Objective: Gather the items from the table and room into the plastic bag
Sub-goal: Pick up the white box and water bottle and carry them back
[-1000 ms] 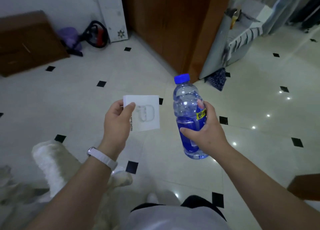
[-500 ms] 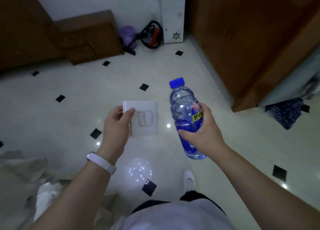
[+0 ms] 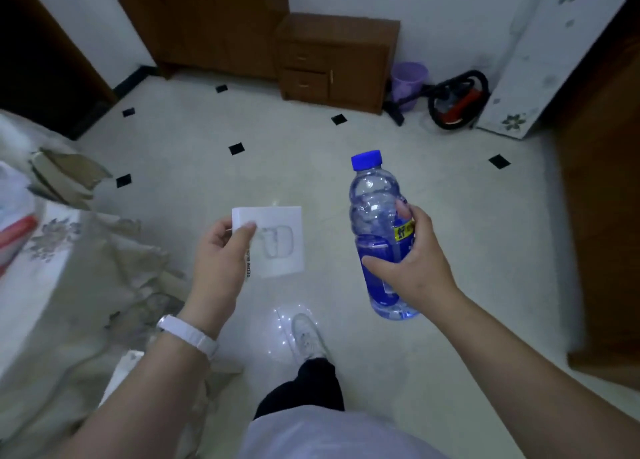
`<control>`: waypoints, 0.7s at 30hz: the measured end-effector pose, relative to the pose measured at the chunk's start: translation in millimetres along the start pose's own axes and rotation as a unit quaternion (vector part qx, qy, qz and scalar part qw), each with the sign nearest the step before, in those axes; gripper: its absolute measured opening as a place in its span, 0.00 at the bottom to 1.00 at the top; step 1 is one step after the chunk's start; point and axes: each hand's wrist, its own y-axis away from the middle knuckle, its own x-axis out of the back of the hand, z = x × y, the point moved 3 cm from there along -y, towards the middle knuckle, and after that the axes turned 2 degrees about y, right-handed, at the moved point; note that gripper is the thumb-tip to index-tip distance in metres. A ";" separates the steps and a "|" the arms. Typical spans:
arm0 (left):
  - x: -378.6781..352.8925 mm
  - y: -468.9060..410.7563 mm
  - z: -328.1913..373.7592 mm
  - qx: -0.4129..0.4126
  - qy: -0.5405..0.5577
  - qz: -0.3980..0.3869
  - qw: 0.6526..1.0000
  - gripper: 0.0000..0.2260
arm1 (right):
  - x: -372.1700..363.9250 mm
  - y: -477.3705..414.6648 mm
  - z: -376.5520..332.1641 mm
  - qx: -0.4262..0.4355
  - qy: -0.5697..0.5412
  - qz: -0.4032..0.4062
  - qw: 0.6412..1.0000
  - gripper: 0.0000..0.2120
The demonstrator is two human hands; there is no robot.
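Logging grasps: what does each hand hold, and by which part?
Left hand pinches the white box by its left edge; right hand grips the water bottle around its middle.

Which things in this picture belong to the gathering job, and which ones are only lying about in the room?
Belonging to the job, as they are in hand:
small white cardboard box, pinched by the left hand
clear plastic water bottle with blue cap, gripped by the right hand

Probably just lying about:
brown wooden cabinet
purple plastic bucket
red and black vacuum cleaner
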 end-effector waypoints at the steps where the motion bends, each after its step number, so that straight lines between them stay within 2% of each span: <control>1: 3.8 -15.9 -1.4 -0.001 0.007 0.010 1.000 0.05 | -11.6 -14.9 -4.4 0.001 0.007 -0.014 1.000 0.38; 8: 30.7 -155.3 -3.8 0.022 0.062 0.049 0.997 0.05 | -96.4 -132.7 -56.3 0.025 0.060 -0.089 0.994 0.37; 13: 64.4 -240.3 27.7 0.008 0.073 0.065 0.995 0.06 | -160.0 -209.5 -107.5 0.049 0.071 -0.108 0.990 0.40; 21: 138.6 -316.4 49.5 -0.011 0.075 0.174 0.982 0.06 | -273.8 -300.2 -165.3 0.108 0.069 -0.206 0.970 0.41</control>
